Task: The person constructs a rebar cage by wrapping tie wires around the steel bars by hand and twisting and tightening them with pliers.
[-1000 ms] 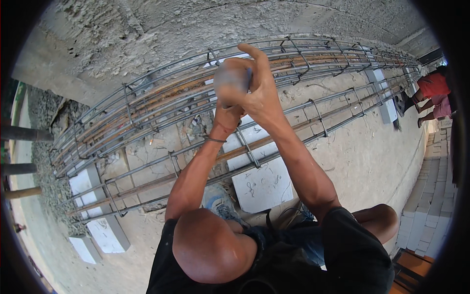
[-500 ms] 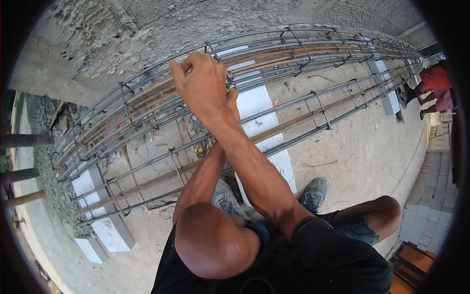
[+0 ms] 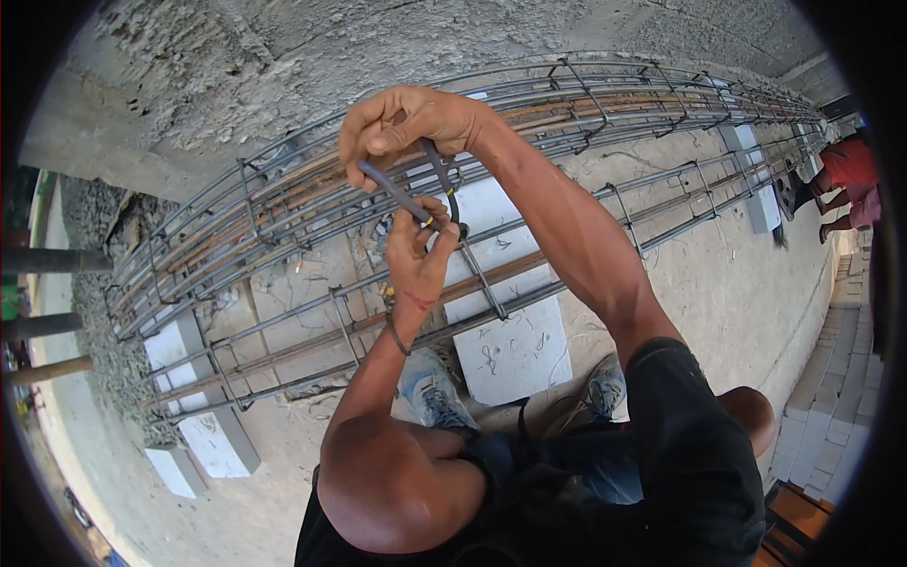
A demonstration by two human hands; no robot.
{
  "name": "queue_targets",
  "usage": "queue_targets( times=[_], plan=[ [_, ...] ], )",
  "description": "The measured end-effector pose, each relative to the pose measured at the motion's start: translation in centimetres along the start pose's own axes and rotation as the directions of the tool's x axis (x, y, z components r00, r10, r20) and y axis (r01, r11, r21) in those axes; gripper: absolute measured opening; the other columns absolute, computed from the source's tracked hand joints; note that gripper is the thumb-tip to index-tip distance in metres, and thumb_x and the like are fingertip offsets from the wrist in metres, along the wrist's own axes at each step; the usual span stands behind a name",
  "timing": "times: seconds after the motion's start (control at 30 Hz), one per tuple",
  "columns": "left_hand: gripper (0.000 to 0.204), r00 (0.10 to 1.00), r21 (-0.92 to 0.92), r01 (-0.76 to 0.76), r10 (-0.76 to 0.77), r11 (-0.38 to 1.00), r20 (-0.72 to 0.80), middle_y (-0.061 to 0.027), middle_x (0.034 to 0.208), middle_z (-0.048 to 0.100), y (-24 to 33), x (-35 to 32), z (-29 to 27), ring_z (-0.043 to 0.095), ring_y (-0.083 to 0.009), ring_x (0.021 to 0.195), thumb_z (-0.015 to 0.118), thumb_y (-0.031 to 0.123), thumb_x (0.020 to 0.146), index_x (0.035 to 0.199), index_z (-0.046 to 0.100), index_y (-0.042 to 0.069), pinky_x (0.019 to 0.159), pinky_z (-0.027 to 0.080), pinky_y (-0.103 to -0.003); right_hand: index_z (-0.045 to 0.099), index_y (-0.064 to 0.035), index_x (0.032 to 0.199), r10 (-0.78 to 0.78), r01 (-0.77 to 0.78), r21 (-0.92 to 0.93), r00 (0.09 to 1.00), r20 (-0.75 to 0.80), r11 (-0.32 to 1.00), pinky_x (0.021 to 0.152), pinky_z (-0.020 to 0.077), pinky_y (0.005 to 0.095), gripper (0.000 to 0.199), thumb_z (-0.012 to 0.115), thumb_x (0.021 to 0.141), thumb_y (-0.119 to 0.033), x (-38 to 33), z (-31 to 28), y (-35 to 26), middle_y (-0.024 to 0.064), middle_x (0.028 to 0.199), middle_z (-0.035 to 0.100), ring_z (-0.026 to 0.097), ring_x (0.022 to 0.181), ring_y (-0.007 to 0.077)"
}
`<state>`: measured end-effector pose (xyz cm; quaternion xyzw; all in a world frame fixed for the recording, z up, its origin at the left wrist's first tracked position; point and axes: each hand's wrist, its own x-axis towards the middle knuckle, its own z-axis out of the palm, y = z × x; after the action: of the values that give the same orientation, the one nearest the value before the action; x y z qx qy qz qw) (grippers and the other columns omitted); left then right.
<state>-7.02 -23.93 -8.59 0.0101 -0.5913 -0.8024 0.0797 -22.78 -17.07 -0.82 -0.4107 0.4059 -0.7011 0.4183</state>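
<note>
Together, right hand (image 3: 411,123), left hand (image 3: 419,253), gripping pincers (image 3: 416,194)

The tool (image 3: 402,197) between the two hands shows only its grey handles; its working end is hidden behind the left hand (image 3: 418,253) and the right hand (image 3: 402,128), so where it meets the rebar cage (image 3: 283,213) cannot be told. The thin tie wire is too small to make out. The far end of the cage runs into the dark rim. Another person (image 3: 850,184) at the right edge is cut off; only a red garment and legs show.
</note>
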Motion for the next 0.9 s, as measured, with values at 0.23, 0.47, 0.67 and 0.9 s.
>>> queue_targets(
  times=[0.23, 0.47, 0.67, 0.9],
  plan=[
    [0.017, 0.993, 0.372, -0.114, 0.091, 0.921, 0.079, -0.0098, 0.096, 0.059, 0.7, 1.8, -0.6, 0.060, -0.0145, 0.079, 0.062, 0.010, 0.087, 0.095, 0.063, -0.005, 0.062, 0.054, -0.024, 0.060, 0.0018, 0.098, -0.081, -0.139, -0.234, 0.676, -0.732, 0.962, 0.063, 0.0549, 0.0280, 0.070, 0.049, 0.082, -0.066, -3.2, 0.0, 0.2, 0.0138, 0.078, 0.065, 0.064, 0.068, 0.0161],
    [0.017, 0.922, 0.359, -0.264, 0.126, 0.895, 0.366, -0.0109, 0.101, 0.063, 3.4, 1.6, 0.3, 0.062, -0.0150, 0.081, 0.066, 0.007, 0.083, 0.097, 0.067, -0.003, 0.072, 0.052, -0.026, 0.054, -0.0055, 0.078, -0.057, -0.025, -0.096, 0.651, -0.757, 0.995, 0.041, 0.0224, 0.0224, 0.061, 0.040, 0.087, -0.064, -7.5, 1.0, -1.7, -0.0042, 0.049, 0.033, 0.027, 0.043, 0.0059],
    [0.021, 0.979, 0.474, 0.026, -0.118, 0.880, 0.165, -0.0121, 0.091, 0.068, -1.2, 3.3, -4.9, 0.063, -0.0136, 0.085, 0.065, 0.014, 0.085, 0.098, 0.068, -0.002, 0.079, 0.049, -0.025, 0.050, -0.0067, 0.062, 0.001, 0.071, 0.217, 0.949, -0.316, 0.973, 0.036, 0.0172, 0.0232, 0.063, 0.032, 0.093, -0.058, -10.9, 3.2, -1.9, -0.0062, 0.041, 0.020, 0.016, 0.036, 0.0069],
    [0.039, 0.782, 0.609, 0.296, -0.553, 0.736, 0.287, -0.0105, 0.084, 0.067, -3.8, 2.8, -3.5, 0.064, -0.0143, 0.074, 0.066, 0.028, 0.085, 0.104, 0.064, -0.006, 0.063, 0.051, -0.024, 0.061, -0.0026, 0.074, 0.543, -0.803, -0.253, 0.562, -0.624, 0.540, 0.035, 0.0162, 0.0227, 0.062, 0.045, 0.088, -0.060, -18.8, 7.0, -9.5, -0.0061, 0.045, 0.031, 0.027, 0.037, 0.0055]
  ],
)
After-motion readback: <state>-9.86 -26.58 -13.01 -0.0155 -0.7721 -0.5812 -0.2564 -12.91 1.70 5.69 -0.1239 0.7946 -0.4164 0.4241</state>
